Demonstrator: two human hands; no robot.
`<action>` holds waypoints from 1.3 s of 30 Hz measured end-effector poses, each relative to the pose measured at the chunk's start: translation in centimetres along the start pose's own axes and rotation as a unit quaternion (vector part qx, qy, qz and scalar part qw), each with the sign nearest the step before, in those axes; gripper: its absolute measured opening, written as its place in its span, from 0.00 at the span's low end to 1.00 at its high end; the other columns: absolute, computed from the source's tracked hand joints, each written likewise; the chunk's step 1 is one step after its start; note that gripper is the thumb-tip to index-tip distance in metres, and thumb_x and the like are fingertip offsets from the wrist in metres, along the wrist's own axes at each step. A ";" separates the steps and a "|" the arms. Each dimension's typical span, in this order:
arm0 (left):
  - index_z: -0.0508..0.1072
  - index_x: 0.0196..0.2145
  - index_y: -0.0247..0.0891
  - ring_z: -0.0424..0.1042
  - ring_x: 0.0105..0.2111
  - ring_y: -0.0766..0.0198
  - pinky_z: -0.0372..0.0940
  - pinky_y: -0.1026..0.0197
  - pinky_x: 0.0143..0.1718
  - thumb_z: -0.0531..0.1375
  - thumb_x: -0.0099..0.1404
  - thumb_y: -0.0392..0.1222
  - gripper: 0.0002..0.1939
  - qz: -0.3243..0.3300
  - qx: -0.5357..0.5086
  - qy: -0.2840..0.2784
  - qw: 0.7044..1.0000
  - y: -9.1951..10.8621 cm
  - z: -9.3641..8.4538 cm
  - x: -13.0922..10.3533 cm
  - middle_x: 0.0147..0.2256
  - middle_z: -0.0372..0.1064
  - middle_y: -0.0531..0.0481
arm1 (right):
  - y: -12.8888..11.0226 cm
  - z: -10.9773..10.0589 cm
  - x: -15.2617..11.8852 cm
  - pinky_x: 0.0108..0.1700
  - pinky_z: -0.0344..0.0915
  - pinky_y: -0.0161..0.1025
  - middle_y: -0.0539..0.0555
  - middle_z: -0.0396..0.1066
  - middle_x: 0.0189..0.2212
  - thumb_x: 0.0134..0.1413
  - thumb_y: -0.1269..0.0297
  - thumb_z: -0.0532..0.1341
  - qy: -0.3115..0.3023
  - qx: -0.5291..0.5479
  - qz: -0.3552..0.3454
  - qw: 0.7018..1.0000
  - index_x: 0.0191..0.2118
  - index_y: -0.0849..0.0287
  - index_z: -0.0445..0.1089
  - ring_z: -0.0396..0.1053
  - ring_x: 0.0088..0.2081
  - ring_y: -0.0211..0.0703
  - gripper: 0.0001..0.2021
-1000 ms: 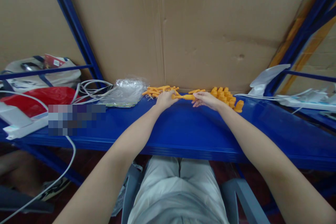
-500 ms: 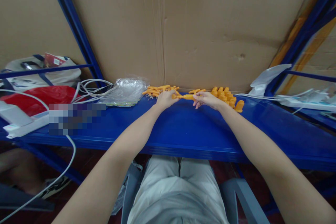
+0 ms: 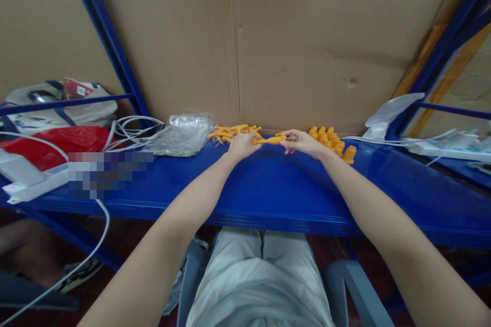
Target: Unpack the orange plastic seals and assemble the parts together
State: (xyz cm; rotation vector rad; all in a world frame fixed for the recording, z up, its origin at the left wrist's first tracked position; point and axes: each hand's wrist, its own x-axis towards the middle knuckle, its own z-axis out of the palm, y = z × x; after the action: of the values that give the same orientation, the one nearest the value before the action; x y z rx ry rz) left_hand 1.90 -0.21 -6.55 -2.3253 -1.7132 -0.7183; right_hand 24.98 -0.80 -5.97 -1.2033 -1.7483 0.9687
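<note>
Between my two hands lies a slim orange plastic piece [image 3: 273, 140], held level just above the blue tabletop; its kind is too small to tell. My left hand [image 3: 243, 146] is closed round its left end. At the other end, my right hand [image 3: 301, 142] grips it between thumb and fingers. Beside my left hand is a heap of orange plastic pieces [image 3: 226, 131] with small metal chains. Just right of my right hand stand several stubby orange parts [image 3: 326, 138] in rows. Another orange piece behind my right hand is mostly hidden.
The blue table [image 3: 284, 189] backs onto a cardboard panel [image 3: 299, 51]. Clear plastic bags [image 3: 182, 135], white cables [image 3: 134, 130] and a red bag [image 3: 72, 145] lie to the left. A white power strip [image 3: 38, 184] sits near the front edge. Blue posts [image 3: 111, 41] frame the sides.
My right hand's fingers have shifted on the orange piece, and more of its right end shows. My left hand has stayed almost in place.
</note>
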 end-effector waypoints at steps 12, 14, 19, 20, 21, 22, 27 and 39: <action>0.81 0.50 0.45 0.78 0.49 0.50 0.71 0.54 0.52 0.64 0.66 0.51 0.17 0.005 -0.012 0.012 1.000 0.0 0.0 0.0 0.45 0.81 0.46 | -0.4 0.7 -0.2 0.20 0.61 0.29 0.57 0.75 0.20 0.70 0.46 0.54 -0.012 -0.025 0.053 0.998 0.27 0.61 0.69 0.69 0.18 0.35 0.26; 0.81 0.50 0.45 0.78 0.49 0.51 0.71 0.54 0.51 0.64 0.66 0.51 0.17 0.003 -0.012 0.015 1.000 0.0 0.0 0.1 0.45 0.81 0.46 | -0.3 0.4 -0.3 0.21 0.62 0.30 0.58 0.78 0.27 0.68 0.48 0.58 -0.014 -0.034 0.049 0.998 0.33 0.61 0.71 0.71 0.20 0.35 0.21; 0.81 0.49 0.42 0.78 0.50 0.50 0.71 0.54 0.52 0.63 0.67 0.52 0.17 0.001 -0.009 0.005 1.000 0.1 -0.2 0.0 0.45 0.81 0.44 | 0.1 -0.2 -0.1 0.25 0.65 0.29 0.54 0.79 0.38 0.53 0.61 0.73 -0.013 -0.012 -0.013 1.000 0.48 0.58 0.70 0.73 0.25 0.33 0.19; 0.81 0.49 0.42 0.78 0.50 0.51 0.71 0.54 0.52 0.63 0.67 0.52 0.18 0.002 -0.009 0.003 1.000 0.1 -0.2 0.0 0.45 0.80 0.44 | 0.2 -0.2 0.0 0.25 0.65 0.29 0.53 0.78 0.36 0.53 0.63 0.73 -0.012 -0.010 -0.015 1.000 0.47 0.58 0.69 0.73 0.24 0.33 0.18; 0.81 0.49 0.42 0.78 0.49 0.51 0.71 0.55 0.52 0.63 0.67 0.52 0.18 0.003 -0.009 0.002 1.000 0.2 -0.3 0.0 0.44 0.81 0.44 | 0.3 -0.2 0.0 0.25 0.65 0.29 0.52 0.78 0.35 0.53 0.64 0.72 -0.012 -0.011 -0.015 1.000 0.46 0.59 0.70 0.72 0.24 0.32 0.17; 0.81 0.48 0.42 0.78 0.49 0.51 0.71 0.55 0.51 0.63 0.67 0.52 0.18 0.004 -0.010 0.002 1.000 0.2 -0.3 0.0 0.44 0.81 0.44 | 0.3 -0.2 0.1 0.25 0.65 0.29 0.51 0.77 0.33 0.54 0.65 0.72 -0.011 -0.015 -0.015 1.000 0.44 0.59 0.70 0.72 0.23 0.32 0.14; 0.81 0.49 0.42 0.78 0.49 0.49 0.71 0.53 0.51 0.63 0.66 0.53 0.18 -0.002 -0.011 0.006 1.000 0.2 -0.3 0.0 0.44 0.81 0.44 | 0.3 -0.1 0.1 0.26 0.65 0.29 0.53 0.78 0.33 0.56 0.65 0.70 -0.005 -0.030 -0.027 0.999 0.40 0.60 0.72 0.72 0.23 0.33 0.09; 0.81 0.49 0.42 0.78 0.48 0.49 0.70 0.53 0.52 0.64 0.64 0.52 0.20 0.028 -0.014 0.002 0.999 -0.2 -0.3 0.1 0.43 0.81 0.44 | 0.5 -0.2 0.4 0.21 0.63 0.28 0.53 0.79 0.29 0.58 0.59 0.70 -0.009 -0.032 -0.048 0.998 0.37 0.60 0.74 0.71 0.22 0.32 0.10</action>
State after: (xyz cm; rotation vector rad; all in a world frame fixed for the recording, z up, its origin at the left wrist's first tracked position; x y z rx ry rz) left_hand 1.60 -0.20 -6.30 -2.3796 -1.6386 -0.7413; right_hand 25.27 -0.28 -6.22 -1.1428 -1.8462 0.8760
